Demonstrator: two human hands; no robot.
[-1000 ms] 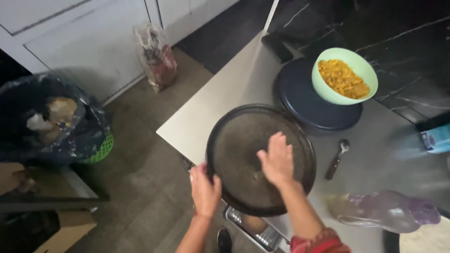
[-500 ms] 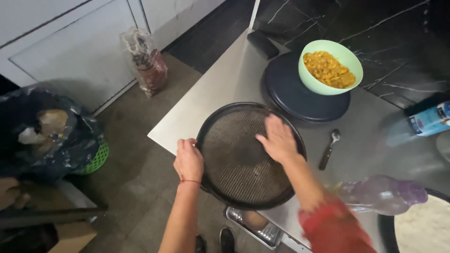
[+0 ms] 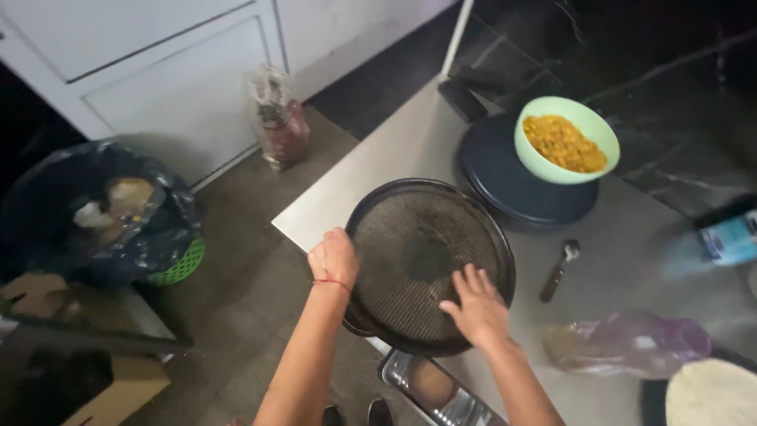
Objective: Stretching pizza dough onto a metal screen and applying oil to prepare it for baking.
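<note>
Round dark mesh tray (image 3: pixel 426 264) sits at the near corner of the grey surface (image 3: pixel 394 158), partly overhanging the edge. Left hand (image 3: pixel 333 259) is clenched on the tray's left rim, thumb side over the lip; right hand (image 3: pixel 477 308) lies flat, fingers spread, pressing on the mesh at the near right, gripping nothing. Step in hand looks like steadying or rubbing over the tray top, left hand as anchor. Any next move would call for keeping that rim grip firm, since the tray hangs off the corner and could tip. Beyond it, apart: green bowl (image 3: pixel 568 140) of yellow food on a dark round lid or plate (image 3: pixel 520 189), a spoon (image 3: pixel 558 270) just right of the tray, a crumpled plastic bag (image 3: pixel 631 347), a flat pale dough round (image 3: pixel 714 394) at far right. Bin with black bag (image 3: pixel 102 213) on the floor, left
</note>
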